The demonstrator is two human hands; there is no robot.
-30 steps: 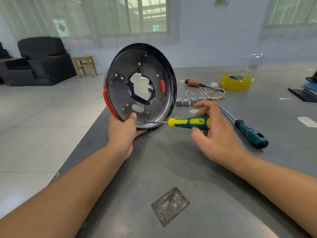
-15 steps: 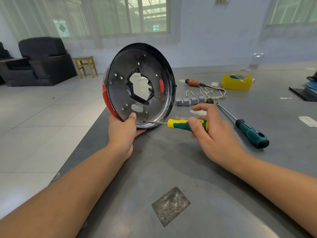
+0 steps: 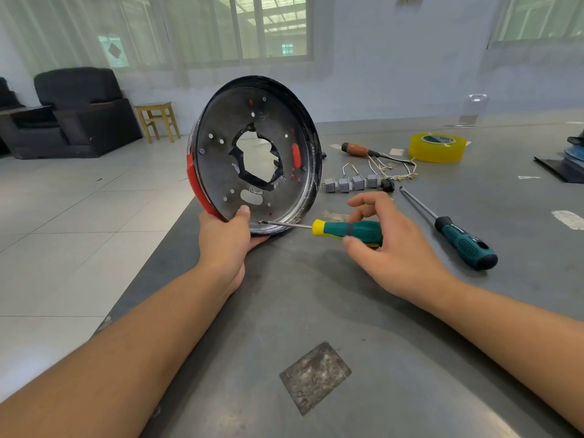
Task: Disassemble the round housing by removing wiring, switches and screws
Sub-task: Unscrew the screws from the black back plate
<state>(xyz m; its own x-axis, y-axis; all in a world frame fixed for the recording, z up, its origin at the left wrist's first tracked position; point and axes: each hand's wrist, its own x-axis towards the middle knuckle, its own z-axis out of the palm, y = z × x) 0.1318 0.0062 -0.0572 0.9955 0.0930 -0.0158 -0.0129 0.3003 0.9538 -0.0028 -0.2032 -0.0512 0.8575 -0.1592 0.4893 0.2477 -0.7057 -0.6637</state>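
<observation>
Behind the housing (image 3: 256,153), to its right, four grey switches (image 3: 350,183) lie in a row on the table (image 3: 316,311), with loose white wires (image 3: 392,167) trailing from them toward a wooden-handled tool (image 3: 358,150). A roll of yellow tape (image 3: 437,147) sits farther back. A long teal-handled screwdriver (image 3: 455,237) lies at an angle just right of the right hand (image 3: 392,245), apart from it. A dull square patch (image 3: 315,377) marks the tabletop near the viewer. On the floor beyond the table stand a black armchair (image 3: 82,112) and a small wooden stool (image 3: 158,121).

The housing stands on edge near the table's left edge, open side facing the viewer. It is a shallow black dish with a red band on its left outer rim, a jagged central hole, scattered small holes and a red oval on its inner face.

The left hand (image 3: 226,241) grips the lower rim, thumb on the inner face. The right hand pinches a small green-and-yellow screwdriver (image 3: 346,232), shaft level, tip at the housing's lower inner wall beside the left thumb. The hands are close but not touching.

The table's left edge runs diagonally just past the left forearm; bare tabletop lies between the forearms.
</observation>
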